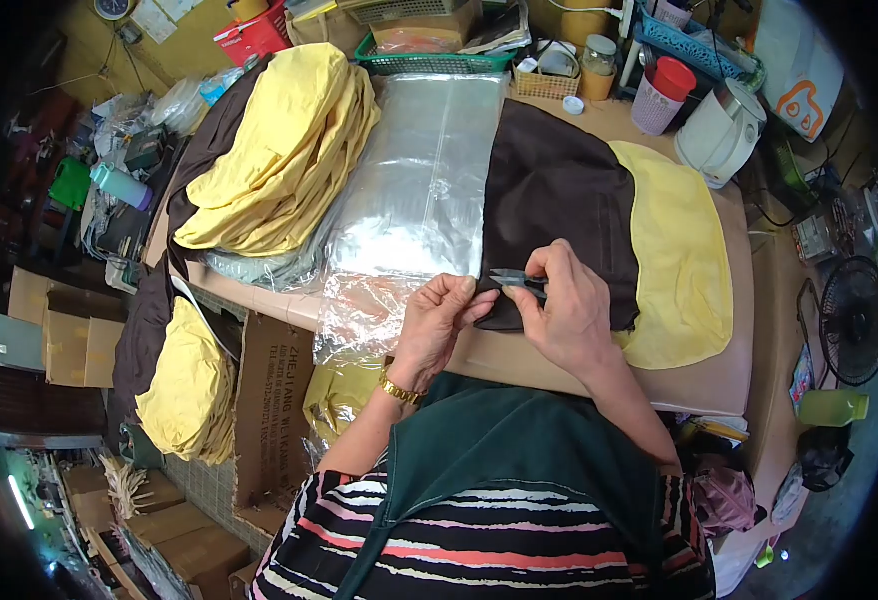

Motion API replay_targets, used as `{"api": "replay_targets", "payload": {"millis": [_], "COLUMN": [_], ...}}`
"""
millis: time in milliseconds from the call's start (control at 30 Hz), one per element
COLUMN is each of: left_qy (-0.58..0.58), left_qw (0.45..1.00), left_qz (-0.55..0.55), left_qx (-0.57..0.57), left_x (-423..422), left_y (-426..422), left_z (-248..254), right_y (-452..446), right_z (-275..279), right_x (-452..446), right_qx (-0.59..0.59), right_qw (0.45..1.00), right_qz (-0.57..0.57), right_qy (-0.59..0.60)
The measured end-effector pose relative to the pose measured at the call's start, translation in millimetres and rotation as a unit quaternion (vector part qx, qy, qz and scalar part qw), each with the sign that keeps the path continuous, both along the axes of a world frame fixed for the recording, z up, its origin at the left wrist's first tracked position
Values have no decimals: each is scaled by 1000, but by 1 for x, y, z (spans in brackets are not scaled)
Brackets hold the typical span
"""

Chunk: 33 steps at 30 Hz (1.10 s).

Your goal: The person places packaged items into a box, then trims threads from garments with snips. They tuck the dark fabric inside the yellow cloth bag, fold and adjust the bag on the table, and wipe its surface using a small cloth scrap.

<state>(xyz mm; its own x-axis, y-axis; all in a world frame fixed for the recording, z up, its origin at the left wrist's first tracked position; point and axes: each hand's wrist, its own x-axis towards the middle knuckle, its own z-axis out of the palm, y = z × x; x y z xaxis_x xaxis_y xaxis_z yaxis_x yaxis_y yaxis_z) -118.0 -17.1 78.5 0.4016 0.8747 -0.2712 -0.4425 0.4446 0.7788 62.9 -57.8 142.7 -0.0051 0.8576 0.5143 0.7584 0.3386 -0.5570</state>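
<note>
Plainly, in the head view, the bare left hand pinched the near left corner of a flat, dark brown fabric piece between thumb and fingers, while the right hand had its fingers closed around small, dark metal snips, tips pointing toward that corner. The fabric lay on the tan worktop, with a rounded, pale yellow cloth section at its right and a shiny, clear plastic stack just beside its left edge. With the blades so near the left fingers, a slip of the right hand might have nicked skin. Had the pinch loosened, the limp fabric could have bunched between the blades and been cut through; the fingers, partly covering the edge, made a misjudged snip likelier. The gold-coloured metal wristband might also have snagged the thin plastic and dragged it sideways.
</note>
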Motion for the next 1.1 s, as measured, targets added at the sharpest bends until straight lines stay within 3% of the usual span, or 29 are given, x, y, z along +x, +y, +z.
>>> {"api": "replay_targets", "payload": {"millis": [233, 567, 667, 733, 800, 867, 900, 933, 1000, 1033, 1067, 1100], "left_qy": [-60, -35, -46, 39, 47, 5, -64, -40, -221, -241, -240, -78], "left_qw": [998, 998, 996, 997, 993, 991, 990, 987, 967, 966, 966, 987], "left_qz": [7, -33, -48, 21, 67, 83, 88, 157, 130, 76, 79, 113], "left_qx": [19, 49, 58, 70, 88, 106, 88, 21, 8, 48, 48, 77], "left_x": [0, -3, -1, -10, -34, -68, -75, -80, -101, -107, -104, -89], "left_y": [-2, -3, -6, -1, 12, 31, 35, 39, 48, 51, 52, 51], "left_z": [3, 9, 16, 17, 12, -6, 1, 11, 12, 13, 7, 0], "right_y": [-2, 3, 14, 22, 25, 23, 21, 20, 21, 21, 21, 22], "right_z": [2, -1, -21, -44, -76, -108, -110, -110, -109, -109, -109, -111], "right_x": [-5, -9, -1, 14, 39, 58, 63, 64, 61, 61, 61, 61], "right_qx": [-1, 12, -43, -39, -93, -112, -113, -114, -112, -120, -128, -132], "right_qw": [999, 997, 996, 997, 990, 986, 986, 987, 987, 985, 983, 982], "right_qz": [29, 65, 28, -48, -96, -124, -119, -114, -115, -119, -123, -126], "right_qy": [-21, -50, 73, 40, 38, 0, -14, -28, -11, -28, -45, -50]}}
